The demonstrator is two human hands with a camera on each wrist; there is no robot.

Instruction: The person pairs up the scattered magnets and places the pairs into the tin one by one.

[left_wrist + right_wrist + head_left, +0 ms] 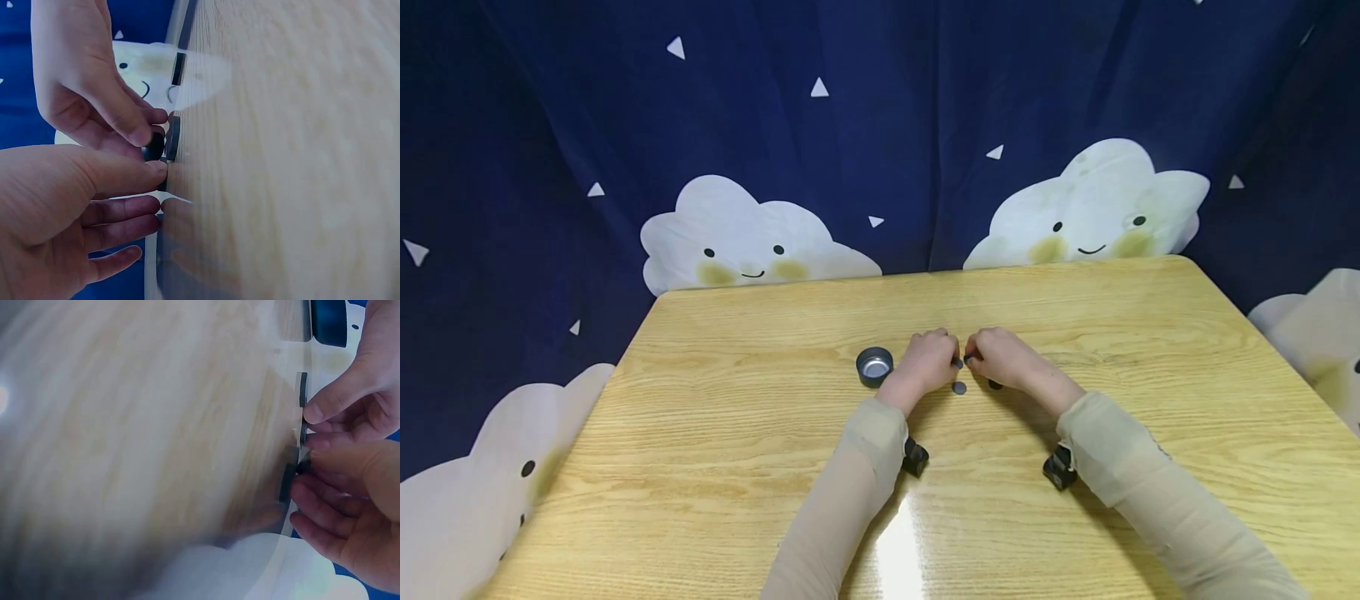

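Note:
Four-sided views aside, small dark round discs lie between the two hands on the table. My right hand (1002, 357) pinches one dark disc (154, 147) between thumb and fingers, just above the tabletop. My left hand (929, 360) has its thumb and fingertips at another dark disc (304, 432), which sits at table level and is partly hidden by the fingers. A loose disc (959, 388) lies flat below the left fingertips. One more disc (995, 384) lies under the right hand, partly covered by it.
A round dark cup (875, 367) with a shiny metallic inside stands left of the left hand. The wooden table (737, 467) reaches back to a blue curtain (880, 125) printed with clouds. Black wrist cameras (915, 457) hang under both sleeves.

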